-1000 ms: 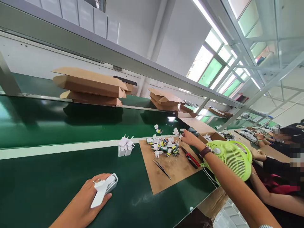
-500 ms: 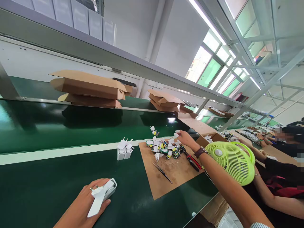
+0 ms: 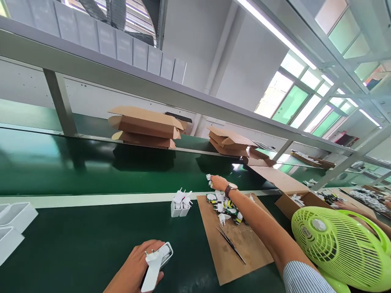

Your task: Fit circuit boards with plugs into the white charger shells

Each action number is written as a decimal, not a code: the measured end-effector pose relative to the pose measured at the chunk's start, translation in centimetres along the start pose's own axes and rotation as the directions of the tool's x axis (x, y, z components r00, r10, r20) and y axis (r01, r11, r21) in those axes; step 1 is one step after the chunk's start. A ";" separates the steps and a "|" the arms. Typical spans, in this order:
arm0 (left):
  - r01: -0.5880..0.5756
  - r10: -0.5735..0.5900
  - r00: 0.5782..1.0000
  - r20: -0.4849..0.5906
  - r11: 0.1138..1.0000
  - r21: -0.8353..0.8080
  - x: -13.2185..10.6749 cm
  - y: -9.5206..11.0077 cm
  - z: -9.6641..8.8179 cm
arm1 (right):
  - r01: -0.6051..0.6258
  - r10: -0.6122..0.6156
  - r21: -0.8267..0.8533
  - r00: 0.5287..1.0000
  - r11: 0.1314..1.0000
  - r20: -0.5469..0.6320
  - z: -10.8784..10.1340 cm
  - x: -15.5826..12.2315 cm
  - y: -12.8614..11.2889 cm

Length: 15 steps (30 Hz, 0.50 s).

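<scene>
My left hand [image 3: 139,266] rests low on the green table, closed round a white plug adapter [image 3: 152,266] whose two metal prongs point up; a white shell [image 3: 167,251] pokes out beside it. My right hand [image 3: 217,182], a watch on its wrist, stretches across the cardboard mat [image 3: 244,252] onto the green belt. Its fingertips pinch a small white part [image 3: 209,178] just beyond the pile of white plug pieces and small circuit boards [image 3: 224,203].
Tweezers [image 3: 230,244] lie on the mat. Two white cups of plug parts [image 3: 181,203] stand left of it. A green fan [image 3: 336,248] sits at the right, an open box of parts [image 3: 301,201] behind it. Cardboard boxes [image 3: 143,126] line the far shelf; white trays [image 3: 15,215] at left.
My right hand has swung left, from past the mat's far right corner to the belt beyond the parts pile. The view has shifted with it. My left hand keeps its grip.
</scene>
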<state>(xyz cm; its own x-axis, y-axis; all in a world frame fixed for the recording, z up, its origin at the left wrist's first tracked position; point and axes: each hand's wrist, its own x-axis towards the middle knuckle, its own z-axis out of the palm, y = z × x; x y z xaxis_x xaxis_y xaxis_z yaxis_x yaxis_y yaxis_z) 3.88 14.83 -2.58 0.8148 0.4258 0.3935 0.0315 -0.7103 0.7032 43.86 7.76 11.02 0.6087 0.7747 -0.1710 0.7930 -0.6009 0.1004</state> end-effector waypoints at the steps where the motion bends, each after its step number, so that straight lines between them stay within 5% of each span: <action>1: 0.001 -0.001 1.000 -0.001 1.000 -0.004 0.0 0.0 0.1 | -0.010 0.010 -0.002 1.000 1.000 0.005 -0.1 0.0 0.0; 5: 0.028 -0.028 0.999 -0.016 1.000 -0.011 -0.3 0.0 0.2 | -0.081 0.080 0.032 0.997 0.996 0.009 -1.2 -0.7 2.5; 9: 0.058 -0.058 0.998 -0.012 0.998 -0.008 -0.4 0.1 0.1 | -0.191 0.191 0.103 0.982 0.976 0.008 -2.2 -3.3 7.7; 15: 0.072 -0.073 0.997 -0.021 0.997 -0.028 0.2 0.2 -0.6 | -0.278 0.299 0.315 0.954 0.907 -0.020 -0.7 -8.8 13.2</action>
<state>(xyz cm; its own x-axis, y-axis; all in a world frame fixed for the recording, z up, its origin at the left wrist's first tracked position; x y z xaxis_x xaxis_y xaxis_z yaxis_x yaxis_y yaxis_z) 3.70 15.09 -2.07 0.7977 0.4883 0.3539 0.0739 -0.6615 0.7463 48.93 -6.86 14.53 0.8183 0.5634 -0.1138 0.5426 -0.8225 -0.1704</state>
